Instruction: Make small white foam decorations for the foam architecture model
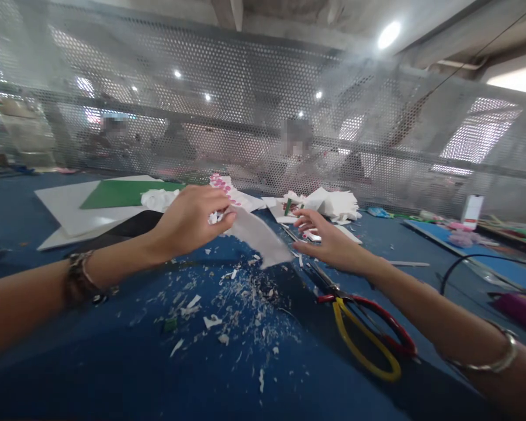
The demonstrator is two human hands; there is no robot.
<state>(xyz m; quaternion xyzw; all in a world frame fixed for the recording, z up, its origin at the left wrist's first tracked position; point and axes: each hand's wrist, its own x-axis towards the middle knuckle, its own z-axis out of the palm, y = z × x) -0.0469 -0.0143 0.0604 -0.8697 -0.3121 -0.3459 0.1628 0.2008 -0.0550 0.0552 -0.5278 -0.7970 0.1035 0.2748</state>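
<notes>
My left hand is closed, thumb against fingers, on a white strip of thin sheet. The strip slants down to the right over the table; I cannot tell whether it is paper or foam. Across from its lower end, my right hand is held with fingers apart and nothing between them. Below that hand lie scissors with one red and one yellow handle, their blades pointing away. Small white scraps are strewn over the blue table beneath both hands.
White and green sheets lie at the back left. Crumpled white pieces and a pink-dotted sheet are at the back. A blue board, a phone and a purple tool lie right. A perforated screen stands behind.
</notes>
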